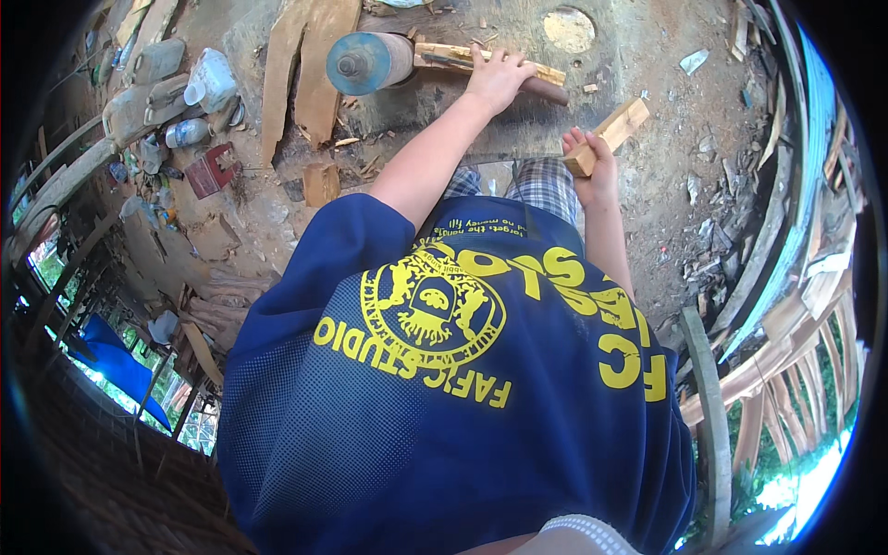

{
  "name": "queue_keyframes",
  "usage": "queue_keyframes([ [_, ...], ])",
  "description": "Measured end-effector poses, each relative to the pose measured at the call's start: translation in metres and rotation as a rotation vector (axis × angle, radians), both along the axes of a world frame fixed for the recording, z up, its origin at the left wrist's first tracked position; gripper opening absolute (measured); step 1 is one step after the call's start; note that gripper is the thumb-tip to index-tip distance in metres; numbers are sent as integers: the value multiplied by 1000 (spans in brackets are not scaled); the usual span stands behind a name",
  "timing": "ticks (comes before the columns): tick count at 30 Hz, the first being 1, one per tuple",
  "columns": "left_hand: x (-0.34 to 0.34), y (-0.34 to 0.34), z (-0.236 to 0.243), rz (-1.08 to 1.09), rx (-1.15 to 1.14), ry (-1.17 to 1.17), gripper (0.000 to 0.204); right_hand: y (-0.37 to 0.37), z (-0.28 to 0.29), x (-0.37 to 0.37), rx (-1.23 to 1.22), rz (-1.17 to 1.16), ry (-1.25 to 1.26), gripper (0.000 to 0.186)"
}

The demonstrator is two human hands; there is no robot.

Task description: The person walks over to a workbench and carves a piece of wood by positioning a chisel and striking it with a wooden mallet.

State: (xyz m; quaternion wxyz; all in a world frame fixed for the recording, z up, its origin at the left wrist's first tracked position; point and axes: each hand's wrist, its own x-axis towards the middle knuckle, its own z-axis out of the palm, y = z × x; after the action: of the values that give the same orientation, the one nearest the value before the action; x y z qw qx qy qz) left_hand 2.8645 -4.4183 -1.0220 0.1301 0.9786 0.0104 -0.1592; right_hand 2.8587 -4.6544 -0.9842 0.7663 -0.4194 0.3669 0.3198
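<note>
My left hand (499, 81) reaches out over the dark board and lies across a light wooden strip (444, 54), its fingers bent over the edge. Beside that strip a brown rod-like piece (546, 91) sticks out from under the hand. The strip's left end comes up to a drum (359, 65) with a round blue top and a knob in its middle. Nearer to me, my right hand (597, 168) grips a squared wooden block (622, 125), thumb and fingers around its lower end. The block slants up to the right.
The work board (518, 129) has a round hole (569, 30). Long rough planks (314, 74) lie left of the drum. Farther left are a white plastic jug (211, 81), a dark red box-like piece (211, 171) and a small wood block (321, 185). Scraps litter the ground at right.
</note>
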Motion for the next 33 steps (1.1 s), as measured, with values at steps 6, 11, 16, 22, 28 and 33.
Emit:
queue_keyframes([
  [6,6,-3,-7,143,-6,-120,33,-24,9,-5,-65,-17,-8,36],
  [11,7,-12,-1,129,-2,-109,35,-51,14,-5,-97,-24,-18,34],
  [16,4,-10,8,88,44,-38,42,-57,18,1,-135,0,-34,33],
  [22,0,-21,17,109,74,-258,33,-62,21,8,-127,71,-79,33],
  [28,-3,-38,50,136,-93,-189,34,-63,26,12,-163,112,-111,38],
  [33,-9,-27,53,222,-213,-179,42,-64,30,13,-211,137,-138,44],
])
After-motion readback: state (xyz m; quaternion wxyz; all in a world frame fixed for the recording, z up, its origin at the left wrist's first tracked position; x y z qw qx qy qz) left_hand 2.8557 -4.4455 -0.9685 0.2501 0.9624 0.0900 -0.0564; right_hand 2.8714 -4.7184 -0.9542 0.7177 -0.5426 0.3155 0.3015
